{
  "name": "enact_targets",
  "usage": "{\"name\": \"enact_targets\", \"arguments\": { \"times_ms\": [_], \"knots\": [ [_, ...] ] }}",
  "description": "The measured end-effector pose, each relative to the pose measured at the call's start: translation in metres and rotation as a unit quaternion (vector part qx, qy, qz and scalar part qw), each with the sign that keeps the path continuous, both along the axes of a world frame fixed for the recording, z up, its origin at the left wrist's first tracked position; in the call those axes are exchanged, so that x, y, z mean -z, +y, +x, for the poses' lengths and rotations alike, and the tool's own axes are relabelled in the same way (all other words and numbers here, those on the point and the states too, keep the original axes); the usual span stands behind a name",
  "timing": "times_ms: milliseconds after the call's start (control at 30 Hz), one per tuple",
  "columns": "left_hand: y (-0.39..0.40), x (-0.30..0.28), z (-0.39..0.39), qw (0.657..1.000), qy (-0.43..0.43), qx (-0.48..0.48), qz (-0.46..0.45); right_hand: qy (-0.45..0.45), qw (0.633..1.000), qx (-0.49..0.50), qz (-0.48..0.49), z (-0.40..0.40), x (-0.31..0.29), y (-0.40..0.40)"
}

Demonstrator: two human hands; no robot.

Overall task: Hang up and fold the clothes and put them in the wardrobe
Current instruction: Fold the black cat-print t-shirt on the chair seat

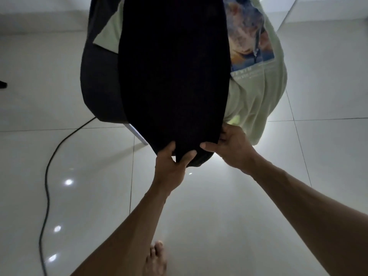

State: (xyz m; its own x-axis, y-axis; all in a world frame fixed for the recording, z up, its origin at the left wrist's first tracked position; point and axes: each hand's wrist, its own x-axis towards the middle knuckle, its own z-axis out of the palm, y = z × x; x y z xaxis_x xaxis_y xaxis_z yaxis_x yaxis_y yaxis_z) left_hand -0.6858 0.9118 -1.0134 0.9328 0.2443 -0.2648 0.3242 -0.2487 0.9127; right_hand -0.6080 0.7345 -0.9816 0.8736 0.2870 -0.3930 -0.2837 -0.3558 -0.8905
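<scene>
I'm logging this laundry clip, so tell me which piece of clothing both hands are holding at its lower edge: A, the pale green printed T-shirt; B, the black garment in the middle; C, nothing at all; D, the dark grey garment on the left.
B: the left hand and the right hand both pinch the bottom edge of the black garment, while the pale green T-shirt hangs behind it.

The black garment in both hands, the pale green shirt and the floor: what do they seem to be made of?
Black garment: matte cloth, perhaps a ribbed knit; faint vertical lines, too dark to be sure. Pale green shirt: soft fabric, probably cotton jersey, creased, with a printed picture. Floor: glossy tile, likely ceramic; grout lines and lamp reflections.
</scene>
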Motion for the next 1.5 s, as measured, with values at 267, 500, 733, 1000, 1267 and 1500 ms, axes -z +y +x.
{"name": "enact_targets", "arguments": {
  "times_ms": [267, 500, 733, 1000, 1267, 1500],
  "knots": [
    [0.012, 0.036, 0.007, 0.984, 0.016, -0.141, 0.105, -0.03, 0.999, 0.023, -0.025, -0.003, 0.047, 0.014],
    [0.051, 0.056, 0.017, 0.991, -0.024, -0.131, -0.017, -0.007, 0.997, 0.071, -0.021, -0.006, 0.075, 0.029],
    [0.073, 0.062, 0.006, 0.991, -0.017, -0.015, -0.134, 0.04, 0.997, 0.053, 0.03, -0.034, 0.082, 0.024],
    [0.072, 0.02, -0.062, 0.967, 0.1, 0.022, -0.234, 0.146, 0.985, -0.007, 0.09, -0.083, 0.061, 0.002],
    [0.049, -0.05, -0.139, 0.955, 0.178, -0.062, -0.227, 0.198, 0.97, -0.015, 0.137, -0.153, -0.004, 0.0],
    [0.043, -0.109, -0.16, 0.957, 0.202, -0.08, -0.191, 0.19, 0.975, 0.058, 0.101, -0.191, -0.068, 0.002]
  ]
}}
